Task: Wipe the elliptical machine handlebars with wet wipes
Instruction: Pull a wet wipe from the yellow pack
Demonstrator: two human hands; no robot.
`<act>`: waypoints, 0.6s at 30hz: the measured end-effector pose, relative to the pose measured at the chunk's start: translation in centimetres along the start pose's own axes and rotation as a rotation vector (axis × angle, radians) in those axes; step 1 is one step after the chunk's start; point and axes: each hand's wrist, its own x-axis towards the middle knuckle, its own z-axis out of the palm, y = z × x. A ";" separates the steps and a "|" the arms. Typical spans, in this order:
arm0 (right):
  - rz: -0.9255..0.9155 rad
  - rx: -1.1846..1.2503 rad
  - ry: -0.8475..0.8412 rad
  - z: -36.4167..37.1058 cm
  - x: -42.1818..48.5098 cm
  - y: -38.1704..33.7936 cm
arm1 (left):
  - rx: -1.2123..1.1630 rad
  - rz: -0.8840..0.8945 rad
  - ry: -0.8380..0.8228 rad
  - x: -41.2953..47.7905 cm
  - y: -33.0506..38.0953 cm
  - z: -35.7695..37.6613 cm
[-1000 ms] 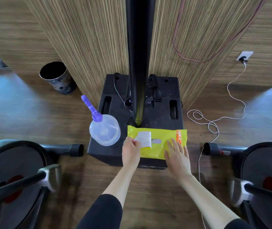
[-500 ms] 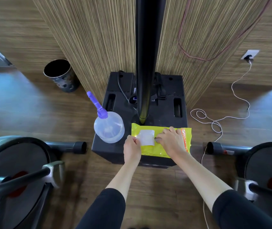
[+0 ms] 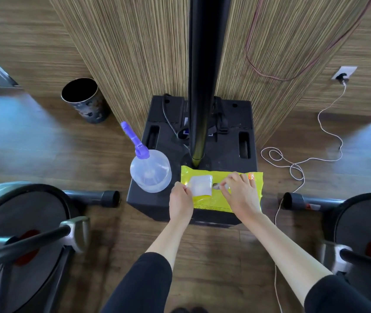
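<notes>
Right hand (image 3: 243,195) now pinches at the yellow wipe pack (image 3: 222,199) opening, left hand (image 3: 181,202) holding flap (image 3: 200,185) back; wipe limp, take a corner.

**Yellow pack, black base, striped brown wall**

You are looking at a bright yellow wet wipes pack (image 3: 222,199) with an orange patch at its right end and a white flap (image 3: 200,188) peeled open. It lies on a black base (image 3: 157,199), from which a glossy black pole (image 3: 202,75) rises. To the left, your clear spray bottle (image 3: 150,170) carries a purple nozzle. Far left, the bin (image 3: 85,100) is dark with pale printed motifs. The wall panel (image 3: 134,53) shows fine brown and tan stripes; the floor (image 3: 213,256) is brown woodgrain. A white cord (image 3: 328,132) and a reddish cable (image 3: 270,75) run on the right. Your sleeves (image 3: 144,285) are black.
</notes>
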 end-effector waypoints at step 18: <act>0.251 0.611 0.404 -3.4 -1.8 2.3 | -0.062 0.364 -0.150 -3.7 1.7 3.1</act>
